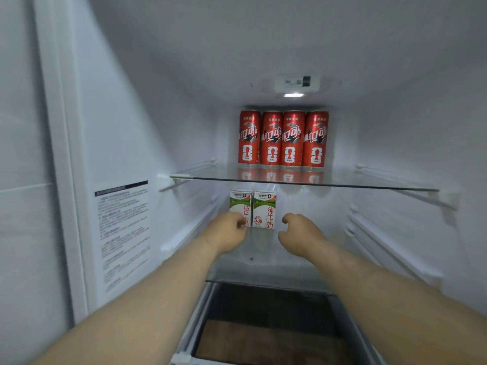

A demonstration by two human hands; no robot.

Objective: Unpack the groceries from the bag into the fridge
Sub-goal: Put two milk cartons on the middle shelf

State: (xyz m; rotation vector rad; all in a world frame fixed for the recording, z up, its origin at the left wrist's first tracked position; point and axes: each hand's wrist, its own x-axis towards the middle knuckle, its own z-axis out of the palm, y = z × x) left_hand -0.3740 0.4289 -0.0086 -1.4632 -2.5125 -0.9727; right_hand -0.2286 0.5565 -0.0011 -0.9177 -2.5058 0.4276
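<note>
A printed label sheet (122, 233) sticks to the fridge wall at 9 o'clock. The left hand (228, 233) reaches in over the lower glass shelf (263, 267), its curled fingers (241, 223) covering the bottom of the left milk carton (238, 202); whether they clamp it or merely touch it cannot be told. The right milk carton (264, 209) stands upright against the first. At its 3 o'clock the right hand (300, 233) hovers just beside it, fingers (288, 218) loosely curled, apart, holding nothing. Four red cans (283, 139) line the upper shelf (369, 186) at 12 o'clock. Both forearms are cut off by the bottom edge.
</note>
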